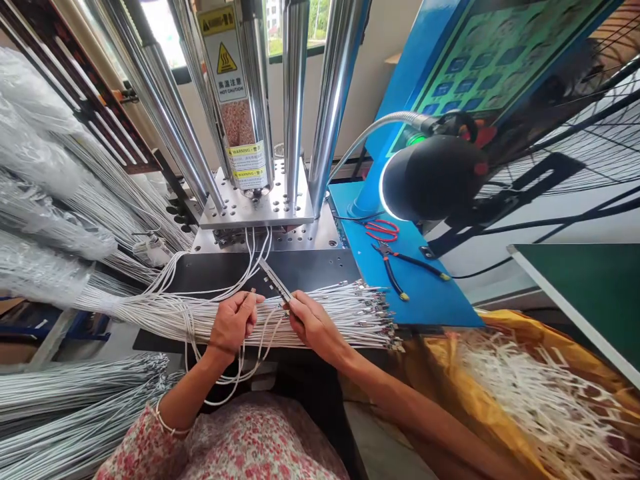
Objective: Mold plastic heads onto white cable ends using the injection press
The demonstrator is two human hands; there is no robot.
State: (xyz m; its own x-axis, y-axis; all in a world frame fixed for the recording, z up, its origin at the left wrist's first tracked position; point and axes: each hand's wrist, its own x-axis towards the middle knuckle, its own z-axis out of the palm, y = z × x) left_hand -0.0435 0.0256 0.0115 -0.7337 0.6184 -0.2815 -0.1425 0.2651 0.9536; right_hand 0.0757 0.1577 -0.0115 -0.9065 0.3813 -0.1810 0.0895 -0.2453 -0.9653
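Note:
My right hand (316,328) grips the lower end of a narrow metal strip (274,280) with small notches or blocks along one edge. The strip slants up and left, its far end near the front of the press. My left hand (234,321) is closed in a pinch, with a small tip showing at its fingertips; it seems to hold a white cable, though the fingers hide most of it. Thin white cables (242,377) loop down below both hands. Under the hands lies a thick bundle of white cables (340,313), its metal-tipped ends toward the right.
A press with steel columns (295,100) and a metal plate (260,212) stands ahead; several white cables run from beneath it. Cutting pliers (393,260) and red-handled scissors (383,231) lie on the blue base. A black lamp (435,177) overhangs the right. A yellow bag (450,373) holds white scraps.

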